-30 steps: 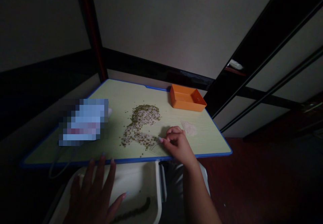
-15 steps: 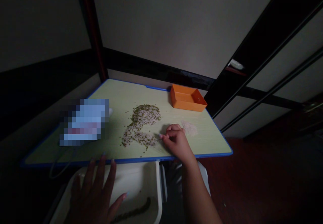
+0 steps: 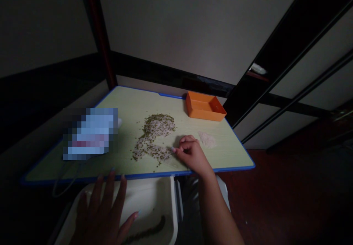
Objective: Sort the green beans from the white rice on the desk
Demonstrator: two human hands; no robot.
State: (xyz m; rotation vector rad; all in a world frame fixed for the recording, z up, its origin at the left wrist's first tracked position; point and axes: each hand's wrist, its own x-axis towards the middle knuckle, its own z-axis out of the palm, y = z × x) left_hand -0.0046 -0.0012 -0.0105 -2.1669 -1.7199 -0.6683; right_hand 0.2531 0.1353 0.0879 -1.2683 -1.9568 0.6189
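slightly farther left, right grip (image 3: 191, 152) pinched closed, beside mixed grains (image 3: 157, 150)

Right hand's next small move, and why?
Probably a short draw of the right hand rightward: its pinched fingertips sit at the near right edge of the mixed green and pale grains, and a separate pale pile lies just beyond the hand. Whether it grips anything is unclear.

Right hand (image 3: 191, 152): shifts slightly toward ten o'clock relative to one second ago. Its fingers (image 3: 178, 151) reach a little nearer the speckled pile (image 3: 158, 127); gap to pale pile (image 3: 207, 139), at two o'clock, widens.
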